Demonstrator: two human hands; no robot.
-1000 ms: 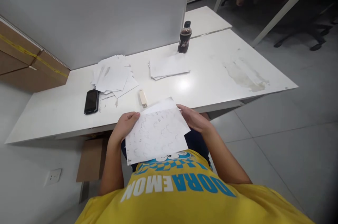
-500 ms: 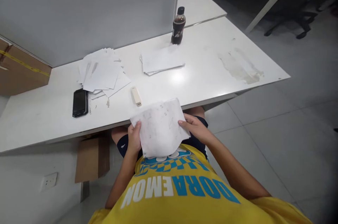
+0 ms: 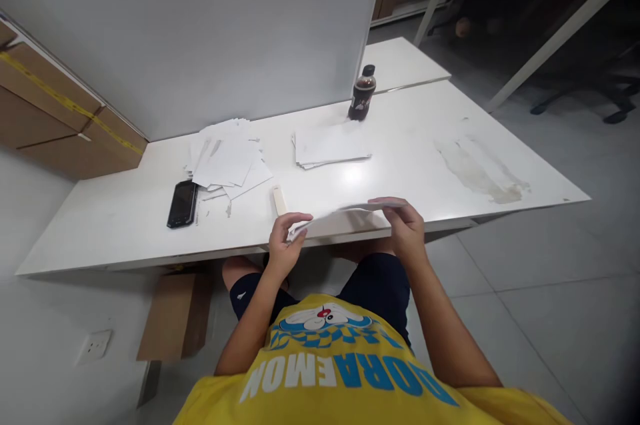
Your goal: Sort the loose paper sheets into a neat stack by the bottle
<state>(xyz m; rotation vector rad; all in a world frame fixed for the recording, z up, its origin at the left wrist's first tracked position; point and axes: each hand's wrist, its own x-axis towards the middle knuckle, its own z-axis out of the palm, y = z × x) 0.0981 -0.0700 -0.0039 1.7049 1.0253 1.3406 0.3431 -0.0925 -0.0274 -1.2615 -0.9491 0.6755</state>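
Both my hands hold a few white paper sheets (image 3: 345, 214) almost flat and edge-on, just above the near edge of the white table (image 3: 430, 138). My left hand (image 3: 286, 241) pinches the sheets' left end. At the right end my right hand (image 3: 406, 228) grips them with fingers curled over the top. A small cream stapler (image 3: 279, 199) lies on the table just beyond my left hand.
A loose heap of white papers (image 3: 225, 158) and a black phone (image 3: 182, 203) lie at the left. A neater paper stack (image 3: 327, 145) and a dark soda bottle (image 3: 363, 93) stand further back. Cardboard boxes (image 3: 55, 118) sit at far left, another under the table.
The sheets were held upright over my lap, facing me. I have since lifted them forward and tipped them flat at the table's near edge.
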